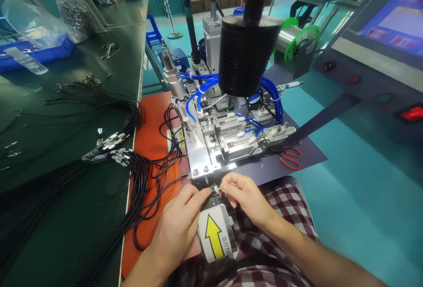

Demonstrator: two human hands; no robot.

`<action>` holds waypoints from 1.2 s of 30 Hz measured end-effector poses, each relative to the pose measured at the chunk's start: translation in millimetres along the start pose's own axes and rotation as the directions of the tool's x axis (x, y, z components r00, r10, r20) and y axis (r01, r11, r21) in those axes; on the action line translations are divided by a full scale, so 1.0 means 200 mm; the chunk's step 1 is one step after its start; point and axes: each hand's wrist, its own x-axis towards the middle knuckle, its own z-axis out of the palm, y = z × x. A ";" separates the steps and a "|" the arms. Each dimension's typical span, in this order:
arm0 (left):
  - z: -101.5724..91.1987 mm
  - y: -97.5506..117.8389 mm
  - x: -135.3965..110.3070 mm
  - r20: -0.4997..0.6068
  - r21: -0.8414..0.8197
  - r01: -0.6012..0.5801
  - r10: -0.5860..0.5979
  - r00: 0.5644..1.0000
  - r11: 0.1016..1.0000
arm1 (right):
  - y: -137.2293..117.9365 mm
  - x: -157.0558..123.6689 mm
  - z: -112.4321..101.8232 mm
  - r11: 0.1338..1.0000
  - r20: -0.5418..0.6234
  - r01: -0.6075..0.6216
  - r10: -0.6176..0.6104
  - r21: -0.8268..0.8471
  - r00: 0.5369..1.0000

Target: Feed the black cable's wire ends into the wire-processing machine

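Both hands meet at a small metal fixture (216, 193) at the front of a silver machine (228, 137). My left hand (185, 214) reaches in from the left, thumb and forefinger closed at the fixture; what lies under its fingertips is hidden. My right hand (245, 198) pinches thin coloured wires (220, 193) at the fixture's right side, with a hint of green and red showing. Just below the hands sits a white label plate (216, 234) with a yellow arrow. Black cables (145, 190) with silver connector ends (122, 157) lie in a bundle to the left.
A dark green table (66, 216) runs along the left, bearing another cable bundle (127, 117) and a blue tray (39, 55). Red-handled scissors (291, 158) lie right of the machine. A black cylinder (249, 53) hangs overhead. A control panel (373, 71) and solder-like wire spool (302, 38) stand right.
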 end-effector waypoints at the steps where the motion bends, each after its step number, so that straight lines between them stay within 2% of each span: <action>1: 0.00 -0.01 0.00 0.011 0.023 -0.025 0.025 1.000 0.999 | 0.01 0.01 0.00 1.000 0.002 -0.002 0.002 0.000 1.000; 6: 0.01 -0.04 0.00 0.027 0.098 -0.063 0.061 0.998 0.993 | 0.04 0.02 0.00 1.000 0.007 -0.023 0.023 -0.005 1.000; 13: 0.02 -0.04 -0.01 0.047 0.108 -0.066 0.061 0.997 0.992 | 0.04 0.02 -0.01 0.999 0.004 -0.044 0.045 -0.023 0.999; 36: 0.03 -0.03 -0.01 0.051 0.109 -0.063 0.058 0.997 0.992 | 0.04 0.01 -0.01 0.995 0.002 0.011 -0.011 -0.099 1.000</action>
